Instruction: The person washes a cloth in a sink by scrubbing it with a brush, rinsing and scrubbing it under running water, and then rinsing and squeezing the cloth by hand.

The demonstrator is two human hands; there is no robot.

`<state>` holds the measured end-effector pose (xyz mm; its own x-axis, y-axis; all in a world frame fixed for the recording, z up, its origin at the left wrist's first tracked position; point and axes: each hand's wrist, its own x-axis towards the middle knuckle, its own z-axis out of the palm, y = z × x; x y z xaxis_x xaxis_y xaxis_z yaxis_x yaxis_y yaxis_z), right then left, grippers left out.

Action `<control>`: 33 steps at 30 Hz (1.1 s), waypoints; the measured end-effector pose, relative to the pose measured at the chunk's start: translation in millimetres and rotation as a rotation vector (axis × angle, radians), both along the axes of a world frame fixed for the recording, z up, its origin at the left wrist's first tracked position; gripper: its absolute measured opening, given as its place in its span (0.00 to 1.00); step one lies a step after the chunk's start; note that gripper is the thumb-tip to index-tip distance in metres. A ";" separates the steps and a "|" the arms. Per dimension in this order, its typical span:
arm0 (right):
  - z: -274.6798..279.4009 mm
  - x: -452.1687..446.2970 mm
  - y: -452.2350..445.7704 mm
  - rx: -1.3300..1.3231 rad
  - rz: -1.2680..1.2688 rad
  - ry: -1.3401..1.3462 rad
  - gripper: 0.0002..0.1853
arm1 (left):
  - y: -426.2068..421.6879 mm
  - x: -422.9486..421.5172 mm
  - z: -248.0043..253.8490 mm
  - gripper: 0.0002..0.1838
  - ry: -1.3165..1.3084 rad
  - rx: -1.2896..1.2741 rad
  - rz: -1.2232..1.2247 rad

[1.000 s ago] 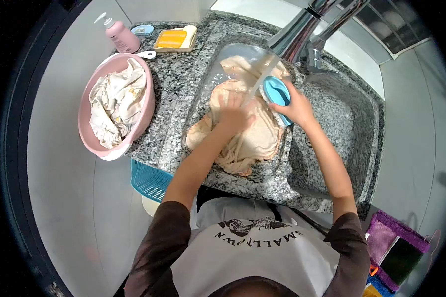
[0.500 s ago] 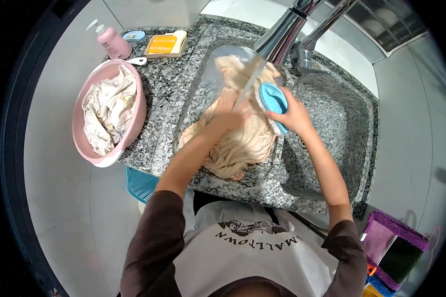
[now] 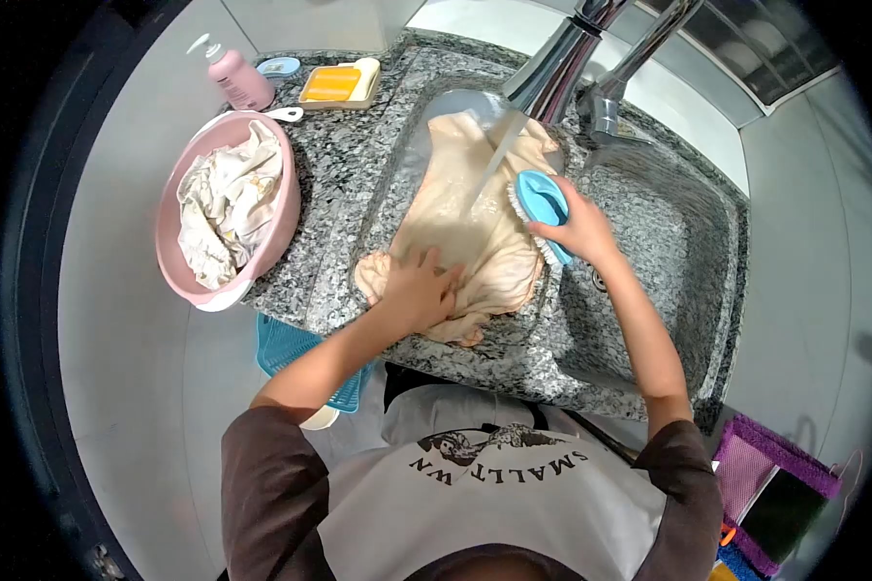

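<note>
A wet cream cloth [image 3: 446, 194] lies spread on the granite washing surface, under a stream of water from the chrome faucet [image 3: 557, 68]. My left hand [image 3: 420, 289] rests on the lower left part of the cloth with its fingers spread. In my right hand [image 3: 583, 228] is a blue scrubbing brush [image 3: 543, 201] with white bristles, held at the right edge of the cloth. The bristles face left, toward the fabric.
A pink basin [image 3: 170, 232] with white clothes [image 3: 228, 198] stands at the left. Behind it are a pink pump bottle [image 3: 239, 79] and a soap dish [image 3: 363, 99] with orange soap. A granite sink bowl [image 3: 649, 261] lies at the right.
My left hand has moved down and left across the cloth, and its fingers now show spread. More of the cloth's middle lies flat under the water. My right hand still holds the brush.
</note>
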<state>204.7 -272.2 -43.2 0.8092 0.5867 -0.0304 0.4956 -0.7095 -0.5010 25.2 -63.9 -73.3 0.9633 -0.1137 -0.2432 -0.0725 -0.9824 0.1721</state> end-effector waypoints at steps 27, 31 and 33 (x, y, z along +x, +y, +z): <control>-41.4 -25.5 140.1 -0.099 0.576 -0.020 0.37 | 13.9 -32.1 -0.4 0.12 -0.217 -0.389 -0.172; -109.7 63.2 163.7 0.256 0.450 -0.025 0.37 | 13.7 -32.4 1.3 0.13 -0.244 -0.386 -0.196; -73.9 61.9 159.5 -0.006 0.372 -0.194 0.38 | 17.9 -30.2 14.0 0.15 -0.110 -0.360 -0.155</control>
<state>266.6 -112.6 -117.1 0.5329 0.8406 0.0972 0.8036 -0.4667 -0.3694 -5.0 -46.0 -59.3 0.9463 -0.3182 -0.0575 -0.2518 -0.8367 0.4863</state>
